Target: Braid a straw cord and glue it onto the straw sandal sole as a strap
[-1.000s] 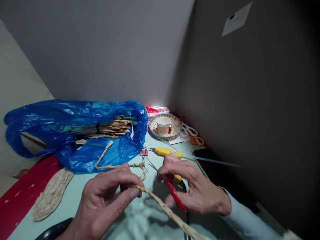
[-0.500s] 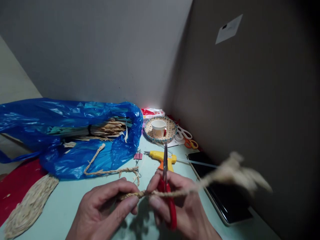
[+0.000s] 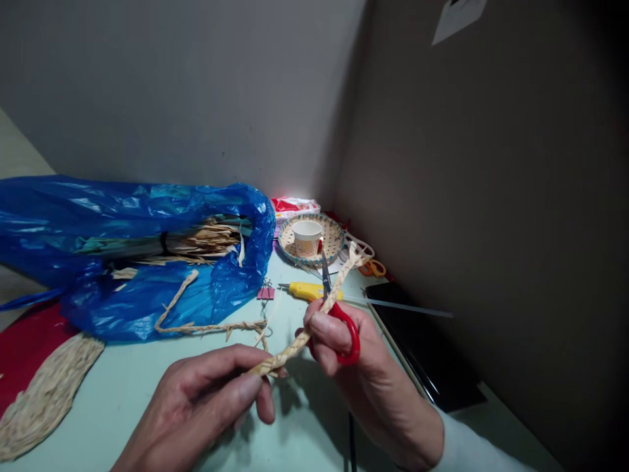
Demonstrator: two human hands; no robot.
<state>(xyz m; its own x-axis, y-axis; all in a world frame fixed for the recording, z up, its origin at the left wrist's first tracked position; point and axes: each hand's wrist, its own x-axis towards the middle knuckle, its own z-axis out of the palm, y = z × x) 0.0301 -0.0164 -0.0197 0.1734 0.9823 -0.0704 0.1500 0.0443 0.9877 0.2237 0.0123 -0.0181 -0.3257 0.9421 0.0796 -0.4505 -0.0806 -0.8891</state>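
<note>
Hands (image 3: pixel 211 400) hold 1 braid (image 3: pixel 295 344), 1 red scissors (image 3: pixel 350 337).

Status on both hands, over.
Left hand pinching braided cord. Right hand gripping same cord plus red-handled scissors. Yellow glue gun just beyond.

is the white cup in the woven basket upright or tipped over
Upright: the cup sits in the basket with its round rim facing up, above its side
</note>
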